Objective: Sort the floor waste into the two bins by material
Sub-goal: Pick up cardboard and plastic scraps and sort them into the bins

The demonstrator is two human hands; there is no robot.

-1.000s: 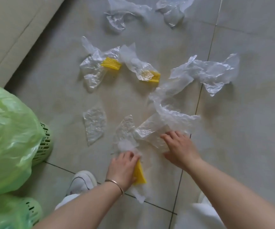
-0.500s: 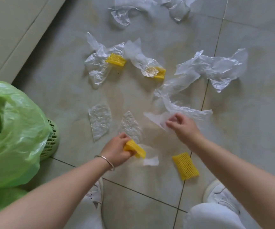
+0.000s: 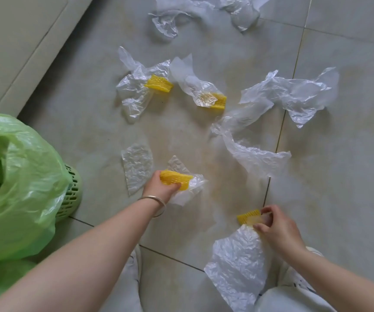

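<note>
Head view: nearest, the right hand point(image 3: 278, 228) pinches a yellow foam net point(image 3: 248, 216) and a clear plastic sheet point(image 3: 237, 271). Farther left, the left hand point(image 3: 161, 188) grips another foam net point(image 3: 176, 176), long axis left-right, beside the green-lined bin point(image 3: 71, 192). Crumpled clear bags point(image 3: 289, 93) litter the floor point(image 3: 350, 176) beyond.

yellow foam nets point(image 3: 159, 84): 4 | green-lined bins point(image 3: 22, 188): 2 | hands point(image 3: 163, 188): 2

Left hand point(image 3: 162, 188) grips a yellow foam net point(image 3: 175, 177); green-lined mesh bin point(image 3: 71, 194) sits left, crumpled clear plastic bags point(image 3: 289, 93) lie beyond.
</note>
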